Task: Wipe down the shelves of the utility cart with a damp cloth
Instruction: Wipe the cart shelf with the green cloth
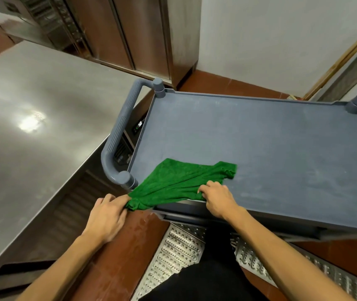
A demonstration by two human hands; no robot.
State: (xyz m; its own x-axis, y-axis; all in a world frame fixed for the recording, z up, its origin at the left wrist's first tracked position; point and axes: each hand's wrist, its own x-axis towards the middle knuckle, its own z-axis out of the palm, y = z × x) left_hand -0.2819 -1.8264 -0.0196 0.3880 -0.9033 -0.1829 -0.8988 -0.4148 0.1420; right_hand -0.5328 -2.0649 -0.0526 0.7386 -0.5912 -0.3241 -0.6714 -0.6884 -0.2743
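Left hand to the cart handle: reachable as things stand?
Probably yes. The handle's near end sits just beyond the left hand, with nothing between them. But that hand grips a bunched corner of the cloth, so it would have to let go first.

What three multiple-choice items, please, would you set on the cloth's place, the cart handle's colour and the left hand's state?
1. Where does the green terry cloth lie? A. steel counter B. near left corner of the grey plastic cart's top shelf C. floor
2. The cart's handle is? A. grey B. red C. white
3. The left hand is? A. flat on the counter B. idle C. gripping the cloth's bunched end
Answers: B, it drapes over that corner; A, it matches the shelf; C, its fingers pinch the bunch.
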